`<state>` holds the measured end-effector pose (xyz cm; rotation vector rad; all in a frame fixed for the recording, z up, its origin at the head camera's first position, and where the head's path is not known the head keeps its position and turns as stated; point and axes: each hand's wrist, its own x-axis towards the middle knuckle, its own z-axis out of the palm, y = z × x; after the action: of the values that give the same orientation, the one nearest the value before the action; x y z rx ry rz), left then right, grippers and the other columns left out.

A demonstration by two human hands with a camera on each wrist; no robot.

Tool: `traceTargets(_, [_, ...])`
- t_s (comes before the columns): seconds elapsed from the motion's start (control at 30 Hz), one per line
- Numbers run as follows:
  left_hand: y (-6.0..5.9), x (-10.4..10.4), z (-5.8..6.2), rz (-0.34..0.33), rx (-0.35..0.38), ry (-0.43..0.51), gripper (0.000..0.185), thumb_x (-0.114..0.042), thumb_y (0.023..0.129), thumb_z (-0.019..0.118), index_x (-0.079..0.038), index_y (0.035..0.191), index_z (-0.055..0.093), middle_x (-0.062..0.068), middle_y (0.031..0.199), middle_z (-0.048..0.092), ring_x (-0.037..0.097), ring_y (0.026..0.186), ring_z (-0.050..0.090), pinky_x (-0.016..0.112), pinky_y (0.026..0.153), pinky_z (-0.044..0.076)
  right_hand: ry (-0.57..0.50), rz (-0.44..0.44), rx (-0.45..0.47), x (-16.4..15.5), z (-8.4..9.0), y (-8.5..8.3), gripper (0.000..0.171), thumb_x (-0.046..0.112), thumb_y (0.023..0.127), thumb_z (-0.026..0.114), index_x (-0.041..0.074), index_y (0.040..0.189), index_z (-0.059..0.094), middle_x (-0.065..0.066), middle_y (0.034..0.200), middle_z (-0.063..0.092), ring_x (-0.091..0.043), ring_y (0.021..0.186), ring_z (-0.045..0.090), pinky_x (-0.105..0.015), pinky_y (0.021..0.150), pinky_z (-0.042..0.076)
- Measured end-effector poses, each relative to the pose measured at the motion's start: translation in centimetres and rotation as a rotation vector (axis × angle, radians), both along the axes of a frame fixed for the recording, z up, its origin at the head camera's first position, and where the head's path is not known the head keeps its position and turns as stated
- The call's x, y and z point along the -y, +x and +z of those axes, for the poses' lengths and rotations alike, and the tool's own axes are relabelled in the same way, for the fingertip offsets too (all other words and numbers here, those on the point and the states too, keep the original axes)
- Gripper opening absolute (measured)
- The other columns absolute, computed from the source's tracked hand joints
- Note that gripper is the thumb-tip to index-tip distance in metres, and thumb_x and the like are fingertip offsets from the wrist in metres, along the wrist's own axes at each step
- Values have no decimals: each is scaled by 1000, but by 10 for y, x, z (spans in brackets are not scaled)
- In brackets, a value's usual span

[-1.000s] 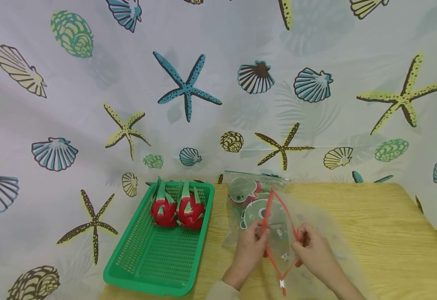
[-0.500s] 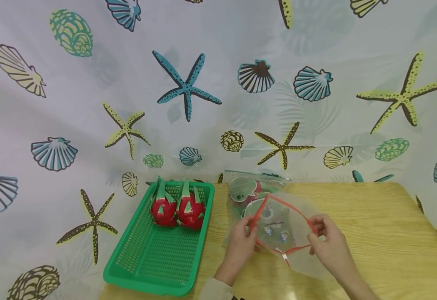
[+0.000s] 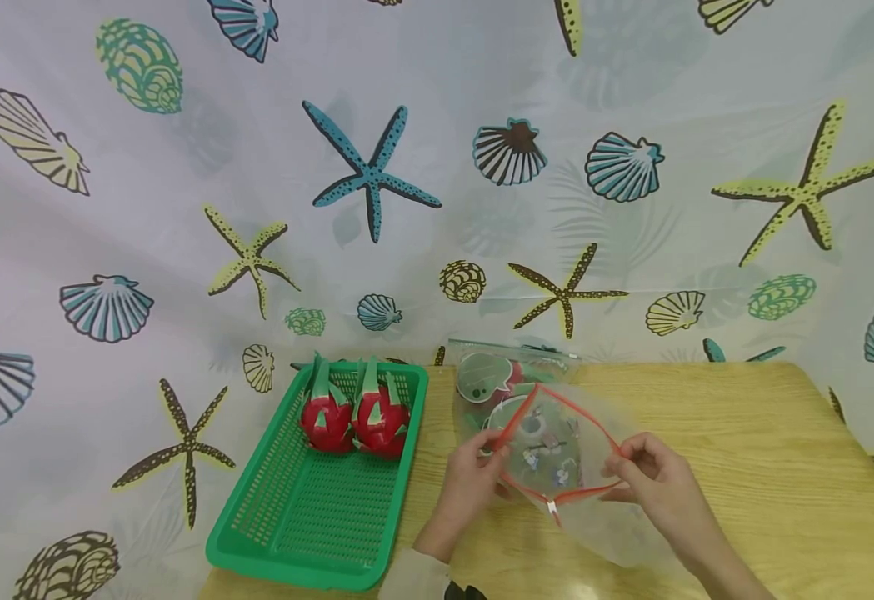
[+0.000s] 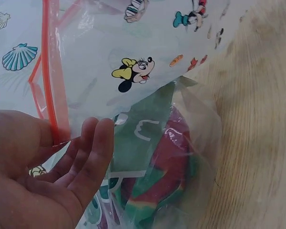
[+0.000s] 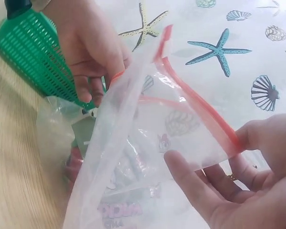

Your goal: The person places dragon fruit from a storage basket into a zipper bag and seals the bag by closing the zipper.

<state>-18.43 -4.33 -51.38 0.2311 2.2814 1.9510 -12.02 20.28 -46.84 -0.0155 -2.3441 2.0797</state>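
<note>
A clear zip bag (image 3: 556,450) with a red-orange zip edge and small cartoon prints hangs between both hands, its mouth spread wide. My left hand (image 3: 466,487) pinches the left side of the rim; the left wrist view shows the red strip (image 4: 51,86) running down to the thumb and fingers. On the other side my right hand (image 3: 661,487) grips the rim between thumb and fingers, as the right wrist view (image 5: 257,167) also shows. A white slider (image 3: 552,507) sits at the near corner. Behind this bag lies another zip bag (image 3: 474,375) with a dragon fruit (image 4: 169,157) inside.
A green plastic basket (image 3: 317,575) stands at the left of the wooden table (image 3: 736,467). Two dragon fruits, one left (image 3: 327,421) and one right (image 3: 381,421), lie at its far end. A curtain (image 3: 437,267) printed with shells and starfish hangs behind the table.
Both hands have moved apart, the left one leftward and the right one rightward and slightly up. The bag's mouth has gone from a narrow gap to a wide opening and tilted toward the camera.
</note>
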Motion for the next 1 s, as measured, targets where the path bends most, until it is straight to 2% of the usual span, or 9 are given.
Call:
traceTargets(0.07, [-2,5,1,0,16,36,25,-12,99,59,-2,121,63,21,108,64,15,64,66,41,58,61,-67,17,17,-1,0,0,28,15,101,57,-10,110,49,-11,95,65,-17,87,69,-40,76,62])
traceTargets(0.13, [-4,10,2,5,28,61,25,-11,99,59,-1,122,62,24,108,61,23,63,67,45,60,61,-86,13,27,-2,0,-1,30,14,100,58,-10,114,50,-9,95,66,-17,87,70,-41,77,61])
traceTargets(0.23, [-5,17,3,20,42,62,23,-11,99,58,-1,120,63,25,107,60,35,64,68,42,60,61,-27,-12,29,-5,-1,-3,29,11,100,57,-10,119,52,-7,95,66,-14,84,70,-39,77,61])
traceTargets(0.3, [-6,20,3,21,49,45,22,-11,99,58,-2,119,64,24,108,60,39,67,70,38,60,61,61,-34,23,-5,-2,-4,28,10,100,56,-8,120,55,-7,97,65,-10,84,69,-35,76,61])
traceTargets(0.37, [-6,22,3,16,58,43,21,-11,99,58,-3,118,64,23,109,60,38,69,71,35,60,61,142,-48,12,-5,-2,-4,27,11,100,56,-6,121,57,-7,98,65,-8,83,68,-31,74,61])
traceTargets(0.43, [-6,24,3,10,66,47,22,-11,99,59,-2,119,64,23,110,61,33,68,71,35,60,61,157,-41,7,-4,-3,-5,27,13,100,57,-5,120,59,-7,101,66,-8,84,68,-30,73,61])
traceTargets(0.67, [-5,24,3,-35,99,54,28,-15,100,59,-2,124,61,17,109,59,14,66,65,39,63,62,2,54,-1,6,-5,-5,37,18,100,58,-12,123,56,1,98,68,-11,89,69,-32,75,61])
traceTargets(0.83, [-4,24,7,-49,88,33,31,-18,99,60,-2,126,60,15,110,60,15,73,65,40,65,62,3,39,8,13,-3,-5,38,20,99,60,-10,123,58,1,99,69,-11,89,69,-28,76,60])
traceTargets(1.0, [-8,36,18,-20,45,-31,33,-21,101,57,-3,129,57,16,115,60,23,83,67,35,66,61,7,28,23,16,-1,-6,38,22,99,62,-8,122,59,1,104,69,-12,90,70,-27,77,60])
